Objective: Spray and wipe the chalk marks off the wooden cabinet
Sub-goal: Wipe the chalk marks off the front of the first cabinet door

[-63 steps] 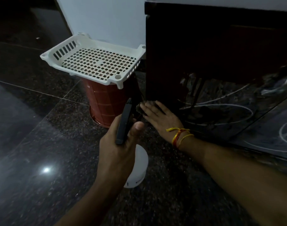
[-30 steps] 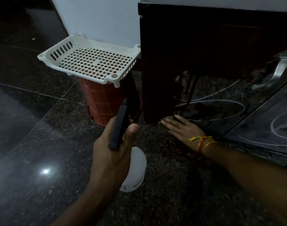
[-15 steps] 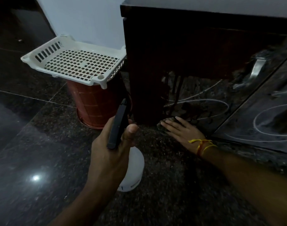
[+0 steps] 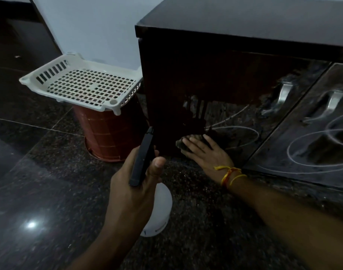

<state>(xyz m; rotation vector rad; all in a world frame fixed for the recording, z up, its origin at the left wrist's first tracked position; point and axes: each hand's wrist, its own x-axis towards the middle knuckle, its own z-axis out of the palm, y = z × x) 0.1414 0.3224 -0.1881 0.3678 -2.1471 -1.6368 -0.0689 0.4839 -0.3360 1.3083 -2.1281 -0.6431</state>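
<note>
Since half a second ago, right hand point(image 4: 203, 152) has slid its dark cloth point(image 4: 183, 145) up onto the cabinet point(image 4: 186, 75) door beside chalk marks point(image 4: 242, 129). Nearer, left hand point(image 4: 133, 184) grips the spray bottle point(image 4: 159, 209); its label is unreadable.

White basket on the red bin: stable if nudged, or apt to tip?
Likely tippy: the white basket sits tilted on the narrower red bin, overhanging it on both sides. Probably light, being perforated plastic, so a small push could slide it. It looks rigid rather than floppy.
</note>
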